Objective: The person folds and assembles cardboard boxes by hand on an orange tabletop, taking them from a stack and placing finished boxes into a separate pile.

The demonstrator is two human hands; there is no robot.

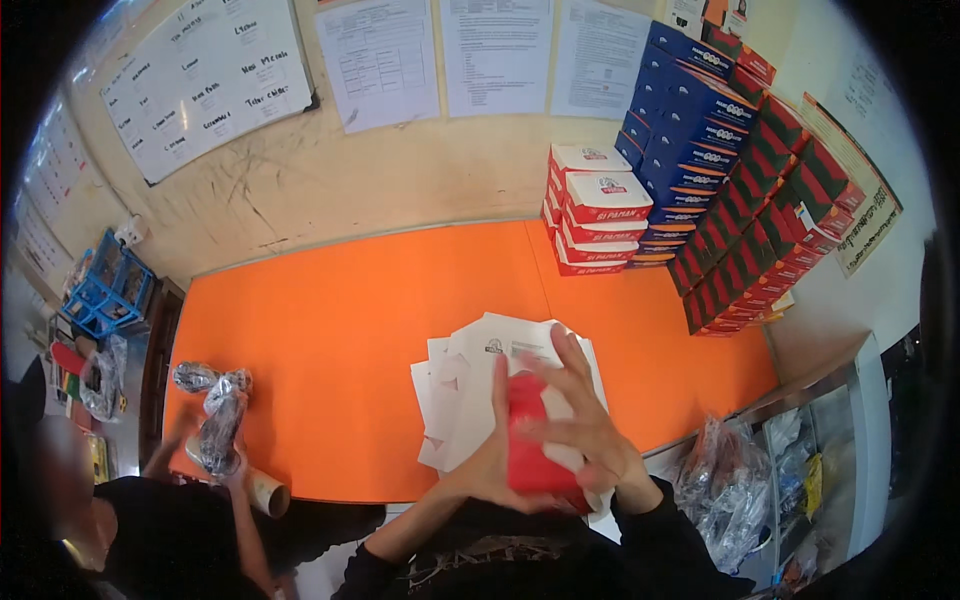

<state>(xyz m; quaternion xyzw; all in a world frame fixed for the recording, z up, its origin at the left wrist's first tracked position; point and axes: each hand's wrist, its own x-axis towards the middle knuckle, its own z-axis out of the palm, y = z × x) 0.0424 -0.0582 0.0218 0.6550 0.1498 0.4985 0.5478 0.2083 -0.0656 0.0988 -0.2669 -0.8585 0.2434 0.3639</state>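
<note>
Red box [530,445]: flat, clasped between your left hand [487,455] and right hand [585,425], over white sheets [470,385] on the orange surface [340,320]. Blue boxes [690,130], red-green boxes [770,210], white-red boxes [600,205] stacked far right. Whiteboard [205,75] on wall.

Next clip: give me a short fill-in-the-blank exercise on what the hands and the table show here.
1. Both hands, the left hand and the right hand, hold a folded piece of card coloured ____.
2. Under the hands lies a stack of flat white sheets on a table whose top is ____.
3. The stacks of boxes stand in the table's far ____ corner.
4. At the near left edge, another person's hands handle a bundle wrapped in clear ____.

Missing words: red; orange; right; plastic
</note>
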